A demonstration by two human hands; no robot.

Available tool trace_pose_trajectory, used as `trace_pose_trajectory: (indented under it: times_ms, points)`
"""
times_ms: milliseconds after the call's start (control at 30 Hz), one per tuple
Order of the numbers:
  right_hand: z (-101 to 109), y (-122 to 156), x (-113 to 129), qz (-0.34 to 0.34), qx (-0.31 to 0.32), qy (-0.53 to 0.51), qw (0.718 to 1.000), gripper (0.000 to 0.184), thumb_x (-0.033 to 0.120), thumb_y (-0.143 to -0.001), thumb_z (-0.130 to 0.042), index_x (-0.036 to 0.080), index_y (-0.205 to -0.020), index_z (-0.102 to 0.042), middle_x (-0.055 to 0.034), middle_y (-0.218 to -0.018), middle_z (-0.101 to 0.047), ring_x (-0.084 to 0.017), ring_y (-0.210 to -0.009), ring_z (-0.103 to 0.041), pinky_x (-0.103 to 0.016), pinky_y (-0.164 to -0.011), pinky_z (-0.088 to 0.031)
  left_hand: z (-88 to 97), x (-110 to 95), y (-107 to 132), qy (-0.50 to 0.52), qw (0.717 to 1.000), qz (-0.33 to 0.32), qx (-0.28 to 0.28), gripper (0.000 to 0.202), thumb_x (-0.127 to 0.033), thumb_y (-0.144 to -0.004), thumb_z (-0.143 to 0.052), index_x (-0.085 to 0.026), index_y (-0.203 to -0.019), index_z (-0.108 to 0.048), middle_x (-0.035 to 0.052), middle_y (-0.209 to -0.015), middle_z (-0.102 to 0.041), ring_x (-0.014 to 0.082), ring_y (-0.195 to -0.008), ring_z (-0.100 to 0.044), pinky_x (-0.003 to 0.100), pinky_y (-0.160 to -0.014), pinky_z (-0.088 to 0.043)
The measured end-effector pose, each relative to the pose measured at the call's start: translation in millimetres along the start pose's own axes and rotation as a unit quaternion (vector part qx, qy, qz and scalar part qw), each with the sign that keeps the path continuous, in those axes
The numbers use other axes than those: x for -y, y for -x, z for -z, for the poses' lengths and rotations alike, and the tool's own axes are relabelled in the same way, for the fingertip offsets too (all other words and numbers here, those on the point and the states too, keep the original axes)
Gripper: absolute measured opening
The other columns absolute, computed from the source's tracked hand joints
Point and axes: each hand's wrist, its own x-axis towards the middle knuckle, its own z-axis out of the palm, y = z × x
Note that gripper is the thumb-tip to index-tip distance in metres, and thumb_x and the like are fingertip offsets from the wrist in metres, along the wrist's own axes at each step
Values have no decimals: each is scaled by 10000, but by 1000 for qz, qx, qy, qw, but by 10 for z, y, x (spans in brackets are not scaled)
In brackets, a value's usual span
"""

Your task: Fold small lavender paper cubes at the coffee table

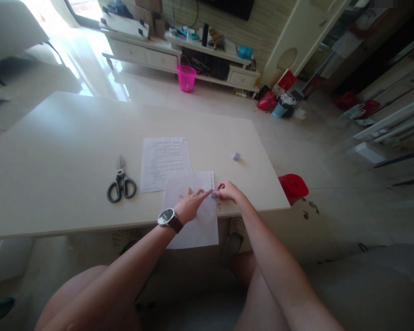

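Observation:
A blank white sheet of paper lies at the table's near edge and hangs partly over it. Dark marks run in a column down its upper right edge. My left hand, with a watch on the wrist, rests open on this sheet, its index finger stretched to the right edge. There my right hand is closed in a pinch; a small pale lilac bit shows at its fingertips, too small to name. A printed sheet lies partly under the blank one. Scissors with black handles lie to the left.
A small pale folded piece lies on the white table, right of the sheets. A red stool stands by the table's right end. Beyond are a pink basket and a low cabinet with things on it.

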Motion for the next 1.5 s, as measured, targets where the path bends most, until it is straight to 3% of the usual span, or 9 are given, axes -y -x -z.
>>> trace_pose_trajectory:
  times_ms: [133,267,400,500,633,833,1100,1333,1500]
  points:
    - [222,-28,-129,-5,-99,67,993,181,280,-766,-765,185,-877,-658,-13,-727,-671,-133,-661,-606,-226,-639,-463,14,31,11,14,1000,-1,5,1062,70,-716,-469,-398,-1611,-143,103,-1536,-390,364,-1308,-442,535,-907,-589]
    - [320,-76,-231,42,-226,111,967,182,333,-867,-668,176,-956,-684,-79,-991,-683,-154,-852,-625,-269,-830,-486,-7,46,12,24,1000,0,6,1027,66,-717,-465,-370,-1607,-198,110,-1537,-396,368,-1326,-433,547,-924,-578]
    - [224,-91,-280,126,-228,137,956,287,282,-801,-728,183,-1068,-689,-84,-1137,-621,-175,-1007,-597,-298,-980,-457,-24,58,8,26,1000,-1,0,1030,69,-711,-470,-367,-1604,-198,111,-1533,-399,379,-1339,-413,568,-924,-574]
    - [198,-61,-230,149,-243,155,946,251,226,-776,-736,176,-1017,-687,-97,-1124,-619,-223,-1112,-550,-341,-1045,-421,-3,57,22,26,1000,-3,1,953,81,-711,-459,-342,-1554,-326,104,-1527,-405,379,-1338,-414,586,-931,-568]
    - [351,49,-82,153,-305,91,935,202,285,-854,-664,168,-1014,-624,-117,-1096,-649,-231,-1053,-563,-352,-994,-438,9,59,56,28,999,-16,2,811,77,-744,-460,-317,-1452,-468,101,-1530,-405,405,-1374,-393,637,-943,-547]
    - [473,232,-71,123,-212,46,968,157,324,-905,-603,205,-991,-547,-41,-929,-665,-167,-825,-585,-270,-772,-436,-89,102,29,43,999,-12,14,753,-180,-830,-709,-332,-1506,-413,124,-1632,-285,517,-1484,-220,758,-1053,-381]
    - [419,210,-188,107,-57,126,985,140,247,-894,-630,206,-987,-534,-40,-964,-672,-156,-864,-598,-248,-801,-435,-139,-74,65,6,1000,-11,23,1304,-493,-574,-946,-277,-1619,-197,216,-1690,-70,555,-1506,24,799,-1136,-132]
    - [422,139,-209,126,-140,96,977,234,186,-919,-585,201,-1140,-511,-137,-1286,-634,-193,-1155,-598,-305,-1011,-419,-403,-395,235,-47,994,-84,55,1495,-497,-496,-962,-304,-1633,-10,176,-1698,37,527,-1516,66,834,-1113,-164]
    - [464,209,-159,100,-174,128,971,219,243,-934,-568,194,-1144,-528,-127,-1116,-683,-211,-974,-629,-300,-858,-449,-482,-398,188,-70,992,-81,61,1479,-402,-520,-956,-282,-1634,9,190,-1694,32,534,-1519,12,839,-1102,-199]
